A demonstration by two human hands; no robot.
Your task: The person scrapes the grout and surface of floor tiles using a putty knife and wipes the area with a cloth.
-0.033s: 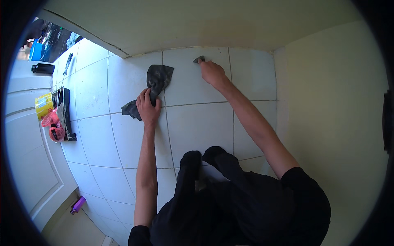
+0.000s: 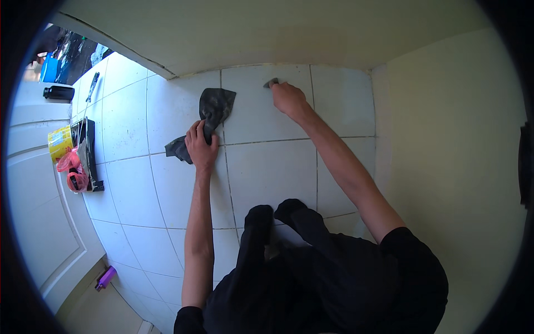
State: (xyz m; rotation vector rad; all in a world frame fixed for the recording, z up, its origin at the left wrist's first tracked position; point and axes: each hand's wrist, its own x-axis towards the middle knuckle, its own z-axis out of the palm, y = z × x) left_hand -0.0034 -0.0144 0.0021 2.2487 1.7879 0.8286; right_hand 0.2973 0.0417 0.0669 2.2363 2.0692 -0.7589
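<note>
The dark cloth [image 2: 216,103] looks matt, the floor tiles [image 2: 271,167] smooth and faintly glossy, the pink bag [image 2: 68,161] filmy plastic.

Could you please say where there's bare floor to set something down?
Bare tile lies between the left hand, right forearm and feet, and between the cloth and black tray. Pink bag and yellow container crowd the tray beside the door.

A dark cloth [image 2: 217,104] lies on white-tiled floor [image 2: 272,172].
</note>
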